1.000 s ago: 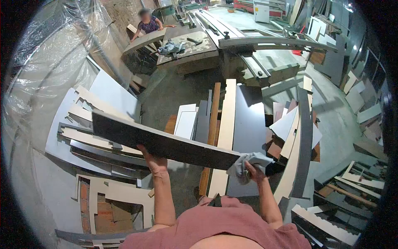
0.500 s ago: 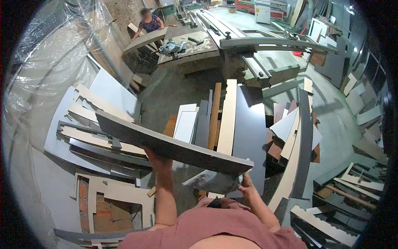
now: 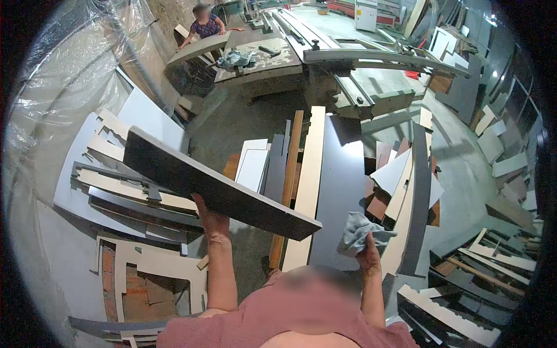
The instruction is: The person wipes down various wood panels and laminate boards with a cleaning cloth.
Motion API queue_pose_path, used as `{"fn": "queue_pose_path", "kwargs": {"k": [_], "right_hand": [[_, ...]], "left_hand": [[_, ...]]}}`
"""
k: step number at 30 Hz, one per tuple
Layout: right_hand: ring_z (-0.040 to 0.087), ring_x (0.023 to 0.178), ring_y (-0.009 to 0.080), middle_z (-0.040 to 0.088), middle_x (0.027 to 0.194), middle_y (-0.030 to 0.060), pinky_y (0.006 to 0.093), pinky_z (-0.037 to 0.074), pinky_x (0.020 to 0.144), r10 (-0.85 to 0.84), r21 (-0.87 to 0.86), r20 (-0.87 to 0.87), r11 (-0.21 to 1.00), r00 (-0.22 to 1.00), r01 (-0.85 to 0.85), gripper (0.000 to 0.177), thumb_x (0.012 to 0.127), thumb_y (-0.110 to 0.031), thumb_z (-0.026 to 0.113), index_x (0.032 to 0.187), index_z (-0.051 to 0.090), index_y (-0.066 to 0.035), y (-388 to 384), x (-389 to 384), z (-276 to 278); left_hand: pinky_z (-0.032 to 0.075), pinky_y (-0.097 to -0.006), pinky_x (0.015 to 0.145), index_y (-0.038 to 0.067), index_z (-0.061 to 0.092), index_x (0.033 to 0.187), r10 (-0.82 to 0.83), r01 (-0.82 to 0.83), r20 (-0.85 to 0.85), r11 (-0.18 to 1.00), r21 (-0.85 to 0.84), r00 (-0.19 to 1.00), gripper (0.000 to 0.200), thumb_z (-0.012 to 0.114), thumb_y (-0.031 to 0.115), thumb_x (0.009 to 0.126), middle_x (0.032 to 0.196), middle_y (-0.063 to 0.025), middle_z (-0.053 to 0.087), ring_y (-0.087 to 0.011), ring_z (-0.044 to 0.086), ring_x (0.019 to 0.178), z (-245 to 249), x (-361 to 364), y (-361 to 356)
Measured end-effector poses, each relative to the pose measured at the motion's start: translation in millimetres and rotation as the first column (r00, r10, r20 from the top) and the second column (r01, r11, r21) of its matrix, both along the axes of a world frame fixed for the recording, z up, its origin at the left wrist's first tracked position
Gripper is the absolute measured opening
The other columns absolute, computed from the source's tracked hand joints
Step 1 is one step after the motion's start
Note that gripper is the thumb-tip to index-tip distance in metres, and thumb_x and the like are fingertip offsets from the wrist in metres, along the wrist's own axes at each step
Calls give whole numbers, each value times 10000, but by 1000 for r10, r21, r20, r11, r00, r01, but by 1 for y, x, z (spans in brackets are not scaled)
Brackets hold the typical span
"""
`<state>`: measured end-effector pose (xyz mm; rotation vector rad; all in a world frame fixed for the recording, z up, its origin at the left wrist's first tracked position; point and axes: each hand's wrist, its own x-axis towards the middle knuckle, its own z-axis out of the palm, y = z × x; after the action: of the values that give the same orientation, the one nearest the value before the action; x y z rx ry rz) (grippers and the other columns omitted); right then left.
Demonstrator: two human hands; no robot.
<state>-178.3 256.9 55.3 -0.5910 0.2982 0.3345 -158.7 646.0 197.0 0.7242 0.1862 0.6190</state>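
My left hand [image 3: 212, 219] grips the lower edge of a long dark grey board [image 3: 214, 185], which is tilted with its left end higher. Part of the fingers is hidden behind the board. A crumpled light grey-blue cloth [image 3: 361, 233] is bunched in my right hand [image 3: 369, 255], to the right of the board's lower end and apart from it. Beneath the cloth lies a wide grey panel [image 3: 339, 185], beside a long cream strip [image 3: 307, 180] and a brown wooden strip [image 3: 290, 174].
White and grey offcuts [image 3: 133, 191] lie at left, near a cream cut-out frame [image 3: 168, 267]. A long dark strip [image 3: 419, 197] and scrap pieces lie at right. Ahead stand a worktable [image 3: 261, 61] and a sliding-table saw [image 3: 377, 56]. Another person [image 3: 204, 26] leans over a panel.
My right hand has moved right and up, away from the board, carrying the cloth into full view. The board has shifted left and turned, showing more of its dark face.
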Motion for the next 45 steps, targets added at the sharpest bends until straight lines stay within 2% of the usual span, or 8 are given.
{"fn": "queue_pose_path", "kwargs": {"k": [3,5,8,13,18,23,25,45], "right_hand": [[434,1069,198,464,1144,47,384,332,917,113,-226,-26,967,993,-116,463,808,-338,531,1169,405,-79,6,0,-27],[430,1061,185,465,1134,34,381,333,906,95,-43,-92,994,991,-99,429,802,-262,559,1163,411,-83,11,-2,-44],[498,929,175,509,1052,80,285,394,810,200,-445,-109,866,974,-227,509,680,-224,695,1096,470,-34,23,-13,-39],[505,910,186,529,1001,72,278,404,773,246,-392,-126,877,961,-276,559,612,-228,743,1068,489,-26,30,-17,-4],[502,906,214,540,1008,60,306,394,800,486,-780,-215,437,847,-448,544,606,-387,722,1000,549,-55,16,-13,8],[517,788,183,582,836,39,301,423,687,693,-855,31,392,720,-340,456,629,-346,704,938,575,-37,15,-7,31],[518,785,184,581,859,62,306,425,671,813,-973,-58,84,580,-215,474,645,-356,679,976,555,-42,23,-3,47],[522,773,169,573,837,48,288,416,718,513,-795,-132,456,848,-399,334,721,-267,634,940,548,-29,39,-33,28]], "left_hand": [[347,-383,914,120,379,1195,-100,100,15,994,-42,995,658,567,517,705,1155,-57,436,-218,422,1059,-4,4,-2],[336,-384,922,120,360,1209,-93,93,-21,995,-18,995,677,559,526,705,1163,-60,426,-220,409,1073,7,1,-16],[319,-388,933,120,341,1224,-40,48,-78,994,99,996,702,539,550,706,1177,-65,410,-224,387,1096,29,-4,-39],[317,-394,931,119,343,1223,-137,137,-43,991,-6,990,704,513,572,711,1177,-73,405,-231,378,1103,8,4,-31],[356,-400,893,104,386,1186,-227,226,-104,974,-23,968,664,545,540,710,1149,-67,431,-237,428,1040,-6,7,-29],[372,-404,874,98,427,1156,-263,257,-72,963,-83,962,652,618,493,674,1105,-61,473,-238,443,1020,-2,6,-44],[373,-405,873,98,437,1150,-237,228,-107,969,-91,966,649,639,476,662,1096,-61,482,-238,442,1023,0,6,-51],[334,-398,913,59,400,1182,-361,355,-143,933,-68,922,671,589,489,702,1150,-96,456,-253,427,1066,0,37,-75]]}}
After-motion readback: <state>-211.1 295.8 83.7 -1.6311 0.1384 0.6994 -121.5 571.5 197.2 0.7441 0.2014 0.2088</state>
